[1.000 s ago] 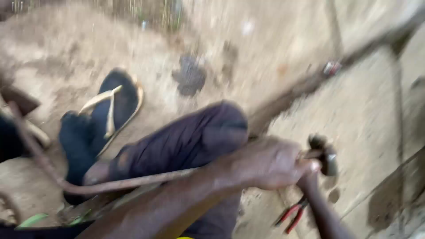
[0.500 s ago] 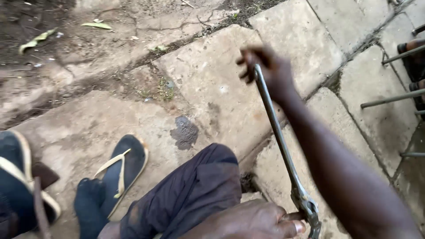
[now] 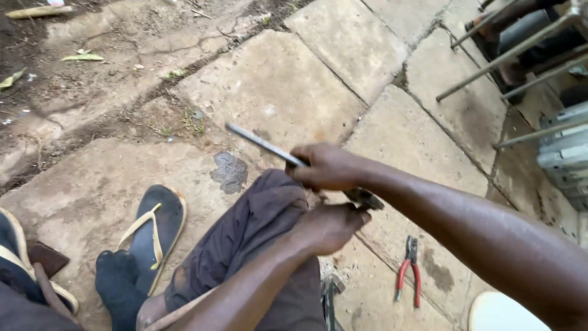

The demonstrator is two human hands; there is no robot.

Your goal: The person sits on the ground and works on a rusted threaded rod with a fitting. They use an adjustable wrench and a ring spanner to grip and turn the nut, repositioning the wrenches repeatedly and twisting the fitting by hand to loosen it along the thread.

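Note:
My right hand (image 3: 327, 167) grips a long grey metal rod-like tool (image 3: 260, 144) near its middle; the free end points up and left over the paving slabs. My left hand (image 3: 327, 228) sits just below it, closed around the tool's dark heavier end (image 3: 365, 198), above my knee in dark trousers (image 3: 263, 233). Both forearms cross the lower right of the head view.
Red-handled pliers (image 3: 408, 271) lie on the slab to the right of my knee. A blue and yellow flip-flop (image 3: 153, 228) rests by my socked foot (image 3: 116, 282). Thin metal rods (image 3: 490, 67) and grey panels (image 3: 566, 153) stand at the upper right. A dark stain (image 3: 229, 171) marks the concrete.
My right hand has slid down the tool from its far end toward my left hand, and the tool has swung from upright to pointing left. The camera has tilted up.

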